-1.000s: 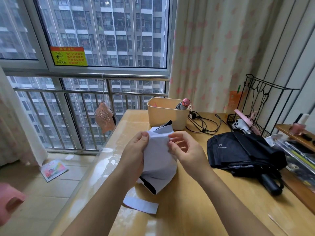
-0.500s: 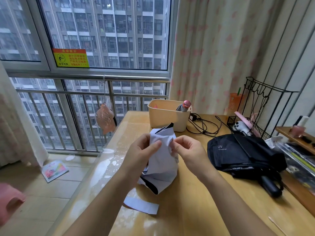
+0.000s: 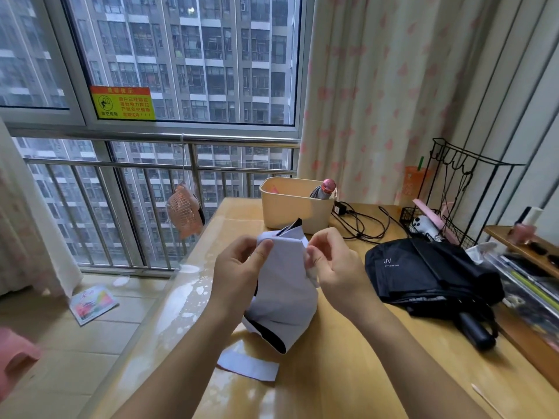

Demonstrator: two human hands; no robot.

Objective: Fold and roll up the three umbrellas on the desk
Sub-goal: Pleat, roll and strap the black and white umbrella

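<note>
While the lilac umbrella (image 3: 284, 294) is held bunched over the desk (image 3: 348, 367) before you, your left hand (image 3: 239, 270) grips its top left, thumb on the fabric, and your right hand (image 3: 335, 267) pinches its top right edge. A black umbrella (image 3: 423, 270) lies to its right, a beige bin (image 3: 287, 210) behind.

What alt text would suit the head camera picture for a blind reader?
Two hands hold a half-folded pale umbrella above a wooden desk: the left hand grips its canopy, the right hand pinches a fold near the top. A black umbrella lies loose to the right, a beige bin behind.
</note>
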